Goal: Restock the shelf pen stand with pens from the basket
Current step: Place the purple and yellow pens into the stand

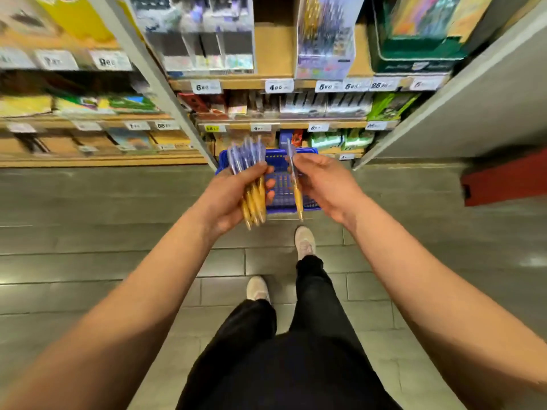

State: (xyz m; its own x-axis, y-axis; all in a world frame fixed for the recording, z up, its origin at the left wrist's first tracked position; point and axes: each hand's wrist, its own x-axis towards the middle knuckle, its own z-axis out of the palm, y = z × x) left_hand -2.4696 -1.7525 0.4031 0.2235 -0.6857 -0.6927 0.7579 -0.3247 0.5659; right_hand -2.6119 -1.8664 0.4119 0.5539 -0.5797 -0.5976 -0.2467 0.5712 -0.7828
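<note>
Yellow-and-clear plastic pens, two lots. Lot one: a bundle (250, 184) clasped in the left hand (229, 199), fingers wrapped round the middle of the barrels. Lot two: a single pen (295, 184) pinched in the right hand (325, 184) between thumb and fingertips. Both lots lie with their long axes running away from the body, yellow ends toward the person, clear ends toward the shelves. Hands sit close together, the single pen just beside the bundle, not touching.

Basket (296, 207): blue plastic, on the floor against the shelf foot, directly below both hands; contents cannot be made out.

Pen stand: not identified with certainty; the upper shelves (275, 84) carry several display boxes, blurred. All lie above and beyond the hands, so the coming move looks to be a lift up and forward, clear ends leading. The right hand, with one pen, seems better placed for slotting.

Surface: grey tiled floor (88, 261). Room: a shop aisle, wooden shelving with price tags (279, 85). Risk, judged: loose pens slipping from the bundle.
</note>
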